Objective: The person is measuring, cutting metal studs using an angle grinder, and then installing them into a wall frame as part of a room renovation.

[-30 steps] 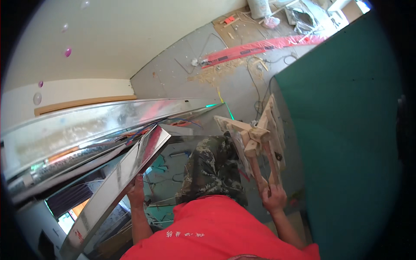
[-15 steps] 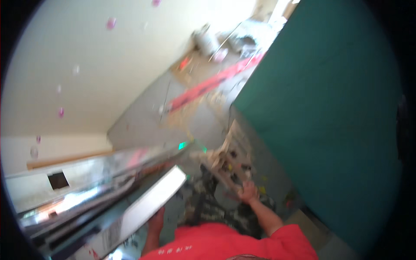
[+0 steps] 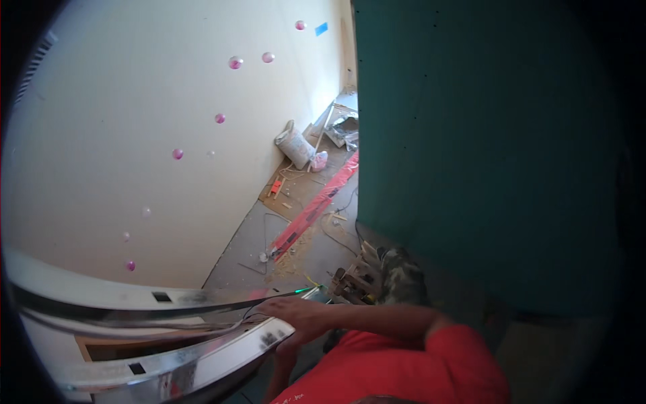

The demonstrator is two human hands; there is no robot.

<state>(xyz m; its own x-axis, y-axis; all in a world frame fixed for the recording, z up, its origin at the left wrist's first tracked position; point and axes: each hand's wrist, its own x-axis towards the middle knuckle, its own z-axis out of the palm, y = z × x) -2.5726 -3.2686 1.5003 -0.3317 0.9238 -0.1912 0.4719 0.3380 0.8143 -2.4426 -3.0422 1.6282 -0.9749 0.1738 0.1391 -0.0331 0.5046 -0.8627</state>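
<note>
A bundle of long frame pieces, white and silvery with square dark cutouts, reaches in from the left edge. My left hand (image 3: pixel 288 345) is under the near white frame piece (image 3: pixel 225 363), gripping it close to its end; most of its fingers are hidden. Across my body comes my right arm, and my right hand (image 3: pixel 296 314) lies over the ends of the pieces, its fingers bent round a thin dark strip (image 3: pixel 202 312) behind the white one. Past my right forearm, on the floor, a wooden tool carrier (image 3: pixel 356 279) with tools in it stands beside my camouflage trouser leg (image 3: pixel 402 276).
A tall dark green panel (image 3: pixel 484 155) closes off the right side. The pale wall (image 3: pixel 155 87) on the left carries pink round spots. Along the floor lie a long red-wrapped package (image 3: pixel 313 209), a white sack (image 3: pixel 294 145), cables and wood scraps.
My right hand has let go of the wooden carrier and crossed left onto the frame pieces. The white piece has swung flatter, and the view has turned.
</note>
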